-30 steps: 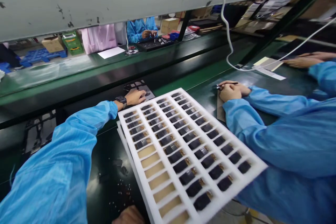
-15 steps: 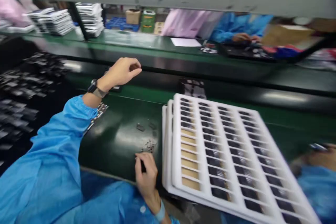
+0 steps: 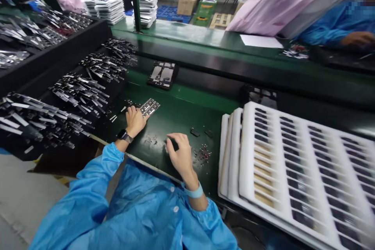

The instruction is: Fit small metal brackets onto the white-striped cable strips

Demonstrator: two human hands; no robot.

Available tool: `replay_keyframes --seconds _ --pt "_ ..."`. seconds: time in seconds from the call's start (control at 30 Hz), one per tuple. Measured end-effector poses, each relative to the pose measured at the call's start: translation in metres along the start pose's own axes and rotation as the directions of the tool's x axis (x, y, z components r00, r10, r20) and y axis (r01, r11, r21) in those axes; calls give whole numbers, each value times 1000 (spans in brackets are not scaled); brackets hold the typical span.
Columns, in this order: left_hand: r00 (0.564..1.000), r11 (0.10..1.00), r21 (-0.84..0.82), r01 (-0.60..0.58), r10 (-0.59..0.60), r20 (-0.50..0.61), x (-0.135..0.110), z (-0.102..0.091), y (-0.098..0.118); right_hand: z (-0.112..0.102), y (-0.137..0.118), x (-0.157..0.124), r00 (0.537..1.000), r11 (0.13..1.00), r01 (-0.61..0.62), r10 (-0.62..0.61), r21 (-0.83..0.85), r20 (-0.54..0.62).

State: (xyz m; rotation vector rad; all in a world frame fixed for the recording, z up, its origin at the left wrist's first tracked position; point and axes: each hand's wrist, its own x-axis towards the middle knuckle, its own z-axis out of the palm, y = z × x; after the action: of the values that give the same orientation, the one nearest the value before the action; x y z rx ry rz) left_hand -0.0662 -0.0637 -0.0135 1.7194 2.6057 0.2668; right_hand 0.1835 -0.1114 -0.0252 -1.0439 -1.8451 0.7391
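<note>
My left hand (image 3: 136,122), with a dark watch on its wrist, is at the near end of a flat metal panel of small parts (image 3: 150,107). Its fingers are bent over that end and the thumb lies along the edge. My right hand (image 3: 182,154) hovers above the green bench, thumb and forefinger apart, with nothing visible between them. Beside it lie a scatter of tiny parts (image 3: 203,154) and a small dark rectangular piece (image 3: 195,132). More tiny bits (image 3: 151,139) are spread between both hands.
Stacked white foam trays (image 3: 278,156) with dark pieces in their slots stand at right. Black bins with heaps of thin strips (image 3: 79,91) line the left. Dark fixtures (image 3: 162,74) sit further back. Across the bench are a person's hand (image 3: 359,39) and paper stacks (image 3: 148,6).
The view has swung left. My left hand has come down from the air onto the panel's near end. My right hand has lifted from beside the tiny parts, its fingers now wider apart.
</note>
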Motion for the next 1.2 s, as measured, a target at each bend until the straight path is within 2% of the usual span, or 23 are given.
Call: replay_keyframes --seconds 0.1,0.2,0.3,0.37,0.43,0.5,0.57,0.7,0.83,0.9,0.97,1.03,1.13,1.2 --pt "1000 998 -61 -31 30 -7 0 6 -4 -4 15 -4 999 998 -28 26 -47 -47" --pt "977 964 -186 -192 205 53 4 6 -17 -7 30 -3 993 992 -84 75 -91 -96" --pt "899 865 -332 -376 427 94 6 2 -21 -5 42 15 980 981 -161 146 -104 -133" --pt "850 802 -410 -433 515 110 3 -2 -18 -2 50 33 973 975 -206 194 -88 -123" --pt "817 762 -470 -446 561 133 -2 -5 -14 0 57 50 971 970 -240 239 -48 -17" --pt "805 748 -504 -432 572 158 -8 -7 -10 -1 64 62 959 967 -253 252 -12 132" --pt "796 743 -526 -413 576 188 -9 -8 -7 -6 68 66 948 970 -242 239 -9 210" --pt "746 718 -575 -393 614 257 0 -7 5 -14 67 65 953 975 -215 220 -49 208" --pt "667 691 -595 -410 672 322 12 -4 31 -13 65 64 959 979 -199 203 -41 198" --pt "641 681 -596 -425 692 332 15 -1 43 -13 66 63 960 978 -207 209 -30 188" --pt "649 660 -649 -379 689 322 18 1 50 -15 66 60 961 971 -239 236 1 143" --pt "707 606 -764 -220 639 303 22 2 52 -19 65 55 954 952 -298 294 73 62" --pt "829 410 -905 110 464 311 25 -4 49 -23 57 51 929 905 -362 370 224 10" --pt "861 262 -930 259 373 345 24 -14 48 -22 46 51 931 882 -358 362 307 47"
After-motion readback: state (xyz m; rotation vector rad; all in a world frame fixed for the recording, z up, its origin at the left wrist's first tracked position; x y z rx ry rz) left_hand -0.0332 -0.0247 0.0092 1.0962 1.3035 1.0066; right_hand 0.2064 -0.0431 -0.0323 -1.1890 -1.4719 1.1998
